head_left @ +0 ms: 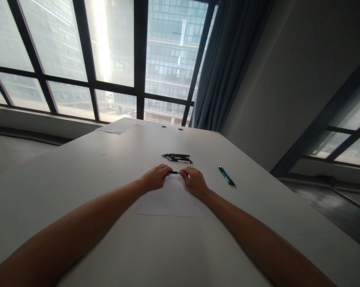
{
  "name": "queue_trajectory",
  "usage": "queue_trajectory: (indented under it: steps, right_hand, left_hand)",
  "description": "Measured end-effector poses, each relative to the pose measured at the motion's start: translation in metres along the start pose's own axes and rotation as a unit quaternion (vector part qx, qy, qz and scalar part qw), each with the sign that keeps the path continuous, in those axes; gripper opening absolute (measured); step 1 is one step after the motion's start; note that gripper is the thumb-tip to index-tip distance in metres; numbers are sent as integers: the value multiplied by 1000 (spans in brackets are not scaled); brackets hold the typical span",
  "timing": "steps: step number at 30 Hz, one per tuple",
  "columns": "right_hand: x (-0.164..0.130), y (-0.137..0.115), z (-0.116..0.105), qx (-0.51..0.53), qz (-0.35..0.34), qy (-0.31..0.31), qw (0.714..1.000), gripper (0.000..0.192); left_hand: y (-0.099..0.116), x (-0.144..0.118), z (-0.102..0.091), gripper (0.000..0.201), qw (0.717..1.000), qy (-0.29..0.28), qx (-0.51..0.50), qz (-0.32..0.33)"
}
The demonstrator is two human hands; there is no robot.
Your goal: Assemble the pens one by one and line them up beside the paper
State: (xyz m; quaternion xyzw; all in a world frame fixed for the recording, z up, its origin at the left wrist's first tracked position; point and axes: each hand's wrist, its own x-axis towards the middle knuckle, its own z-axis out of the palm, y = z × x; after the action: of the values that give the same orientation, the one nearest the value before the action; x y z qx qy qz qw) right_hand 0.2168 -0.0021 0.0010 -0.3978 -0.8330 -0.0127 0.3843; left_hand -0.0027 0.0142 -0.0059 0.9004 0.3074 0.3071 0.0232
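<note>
"Black plastic, by the look of it, that pen [174, 172]. Where is it, exactly?"

"Between the hands, lying crosswise, just over the far part of a white sheet of paper [168, 203]. The left hand [156, 176] grips one end, and the right hand [193, 180] pinches the other between thumb and fingers."

"So both are closed on it?"

"Yes, with only the short middle stretch showing between the fingertips."

"And around them?"

"A small heap of dark pens [178, 158] lies on the white tabletop [174, 251] just beyond the hands. Two pens with blue-green on their barrels [227, 177] lie side by side to the right, apart from the right hand."

"Any brand on them?"

"There are pale patches on the heaped ones, but whether they are labels I can't tell."

"What about those papers [120, 126] at the far end?"

"Faint grey marks, perhaps print, too small to read."
</note>
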Motion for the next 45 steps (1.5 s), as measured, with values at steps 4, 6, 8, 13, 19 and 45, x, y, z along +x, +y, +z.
queue_trajectory:
  steps: [4,6,8,13,19,45]
  right_hand:
    - [-1,2,2,-33,5,-13,999,30]
    - [-1,3,2,-46,7,-18,999,35]
    - [-1,1,1,-54,9,-21,998,38]
    - [0,-4,-2,-32,29,21,999,24]
    - [-1,-5,-2,1,-7,21,1000,10]
    - [0,-7,-1,-74,-17,-28,997,22]
  left_hand:
    - [1,0,-1,25,1000,-1,-1,9]
    - [1,0,-1,25,1000,1,-5,15]
    - [1,0,-1,24,1000,6,-12,22]
    - [1,0,-1,25,1000,15,-11,24]
    - [2,-1,-2,24,1000,18,1,14]
    - [0,0,0,23,999,28,21,34]
